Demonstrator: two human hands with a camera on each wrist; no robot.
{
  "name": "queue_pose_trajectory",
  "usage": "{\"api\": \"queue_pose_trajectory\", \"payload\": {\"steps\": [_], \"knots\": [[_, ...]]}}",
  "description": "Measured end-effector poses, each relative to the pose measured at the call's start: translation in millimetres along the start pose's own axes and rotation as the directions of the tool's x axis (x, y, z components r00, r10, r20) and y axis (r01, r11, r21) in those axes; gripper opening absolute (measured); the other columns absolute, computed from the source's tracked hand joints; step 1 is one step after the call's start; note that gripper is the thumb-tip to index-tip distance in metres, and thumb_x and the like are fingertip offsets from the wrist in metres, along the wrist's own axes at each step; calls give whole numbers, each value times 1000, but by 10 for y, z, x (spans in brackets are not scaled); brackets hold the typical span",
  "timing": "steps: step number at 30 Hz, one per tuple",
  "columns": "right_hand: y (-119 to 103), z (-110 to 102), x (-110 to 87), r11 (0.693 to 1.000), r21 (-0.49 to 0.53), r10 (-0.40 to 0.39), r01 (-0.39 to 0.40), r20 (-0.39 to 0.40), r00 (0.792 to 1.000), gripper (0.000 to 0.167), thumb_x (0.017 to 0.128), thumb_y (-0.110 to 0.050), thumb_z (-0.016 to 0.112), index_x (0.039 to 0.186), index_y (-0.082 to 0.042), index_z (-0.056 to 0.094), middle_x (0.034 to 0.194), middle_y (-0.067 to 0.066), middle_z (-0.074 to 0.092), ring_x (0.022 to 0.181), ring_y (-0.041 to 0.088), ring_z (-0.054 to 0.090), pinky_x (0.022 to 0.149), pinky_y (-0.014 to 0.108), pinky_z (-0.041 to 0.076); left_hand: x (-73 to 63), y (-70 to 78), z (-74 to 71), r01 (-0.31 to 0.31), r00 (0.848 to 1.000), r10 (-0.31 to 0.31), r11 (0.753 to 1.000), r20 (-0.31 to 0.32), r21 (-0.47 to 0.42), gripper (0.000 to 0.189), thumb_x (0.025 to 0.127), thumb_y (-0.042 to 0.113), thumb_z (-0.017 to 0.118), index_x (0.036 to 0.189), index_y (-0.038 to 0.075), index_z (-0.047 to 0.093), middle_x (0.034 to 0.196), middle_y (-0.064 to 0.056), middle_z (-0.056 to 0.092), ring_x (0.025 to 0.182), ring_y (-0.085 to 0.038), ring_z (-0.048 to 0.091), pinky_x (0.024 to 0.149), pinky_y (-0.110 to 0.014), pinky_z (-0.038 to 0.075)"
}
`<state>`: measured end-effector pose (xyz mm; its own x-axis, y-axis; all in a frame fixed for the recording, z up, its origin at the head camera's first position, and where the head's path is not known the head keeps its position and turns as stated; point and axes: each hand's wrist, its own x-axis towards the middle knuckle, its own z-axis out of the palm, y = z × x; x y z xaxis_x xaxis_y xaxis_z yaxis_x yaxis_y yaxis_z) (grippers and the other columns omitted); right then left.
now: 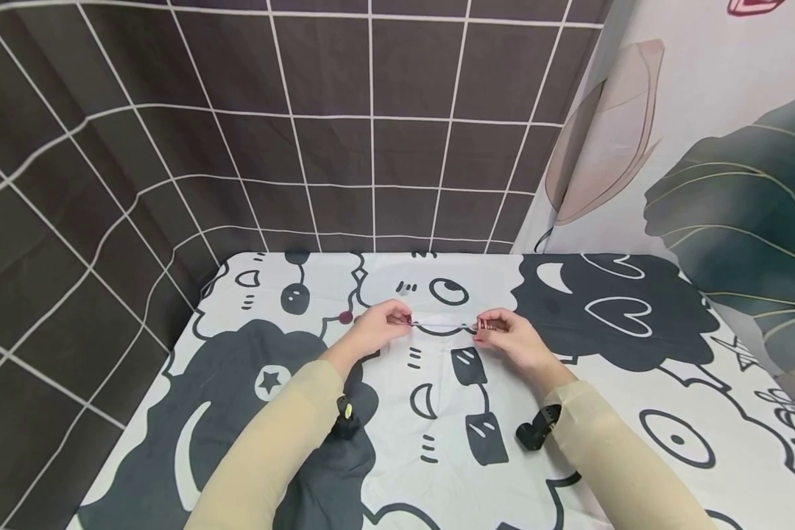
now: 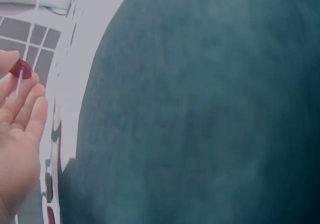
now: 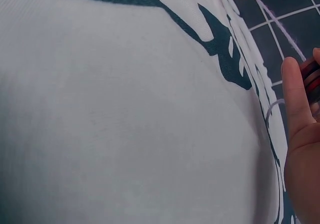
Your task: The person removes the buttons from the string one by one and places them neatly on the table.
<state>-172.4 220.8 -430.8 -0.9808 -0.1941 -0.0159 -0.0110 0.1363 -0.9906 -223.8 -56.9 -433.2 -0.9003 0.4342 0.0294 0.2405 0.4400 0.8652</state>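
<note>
My left hand (image 1: 377, 324) pinches a small dark red disc (image 2: 21, 69) between thumb and fingers, its other fingers extended in the left wrist view. A pale string (image 3: 280, 26) runs from this disc across to my right hand (image 1: 513, 340). There my fingers grip a short stack of dark red and brownish discs (image 3: 312, 78), partly hidden by the hand and the frame edge. From below the stack a loose bit of string curves out. Both hands are held apart over the patterned cloth. Another dark red round piece (image 1: 346, 317) lies on the cloth left of my left hand.
The black-and-white cartoon cloth (image 1: 397, 412) covers the surface below. Dark grid-patterned fabric (image 1: 331, 147) hangs behind and at the left, a leaf-print curtain (image 1: 735, 191) at the right. Small black devices (image 1: 536, 427) are strapped at both wrists.
</note>
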Motion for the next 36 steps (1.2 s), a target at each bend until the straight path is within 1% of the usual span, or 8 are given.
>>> {"api": "queue_pose_trajectory", "payload": {"steps": [7,11,17,20,23,29,32,36], "knots": [[30,0,-6,999,37,3,-3,-4,1000,37,85,6,57,117,18,43,111,35,51,84,12,64,79,32,53,-28,-40,-29,19,1000,-19,1000,-8,-8,27,84,9,67,110,5,61,99,-2,62,96,-17,59,87,-31,47],[31,6,-12,999,37,12,-12,-4,1000,38,85,4,58,118,17,43,112,35,51,84,12,64,79,32,53,-37,-59,-41,22,1000,-22,1000,-12,17,27,84,11,66,110,7,61,100,-2,62,97,-17,58,87,-32,47],[35,-2,-19,999,42,5,-4,-15,1000,37,85,6,58,117,18,44,109,34,52,83,13,64,78,32,53,-37,-57,-81,37,999,-36,997,-15,61,30,86,14,66,114,9,60,102,0,62,99,-16,57,88,-32,46],[37,-13,-17,999,53,3,-2,-16,1000,37,84,7,58,116,18,44,107,32,53,83,13,64,78,33,53,-32,-51,-111,49,998,-46,995,-41,85,31,85,15,67,115,9,60,103,-1,62,99,-17,57,89,-32,46],[30,-20,-17,999,53,2,-1,-15,1000,38,84,7,58,117,18,44,107,30,54,84,13,64,78,33,53,-23,-49,-136,75,995,-67,991,-75,110,32,85,16,67,115,8,60,104,-3,62,99,-19,58,89,-33,46],[18,-22,-26,998,59,1,-1,-10,1000,39,85,6,59,118,18,43,108,31,53,84,12,64,79,33,53,-5,-82,-172,136,985,-118,980,-125,147,35,86,22,67,118,9,61,106,-4,63,100,-19,58,89,-35,45],[31,-21,-31,999,52,8,-7,-17,1000,38,84,5,59,117,17,45,105,25,55,84,13,64,78,33,53,-5,-90,-199,147,982,-125,976,-140,159,36,87,24,65,120,9,61,109,-5,63,101,-20,58,89,-36,45],[57,-24,-35,998,56,9,-8,-26,1000,38,83,6,60,116,16,46,101,18,57,84,14,64,77,33,53,-8,-101,-234,158,976,-129,973,-177,166,36,89,25,62,121,8,61,112,-6,64,104,-21,58,89,-36,45]]}}
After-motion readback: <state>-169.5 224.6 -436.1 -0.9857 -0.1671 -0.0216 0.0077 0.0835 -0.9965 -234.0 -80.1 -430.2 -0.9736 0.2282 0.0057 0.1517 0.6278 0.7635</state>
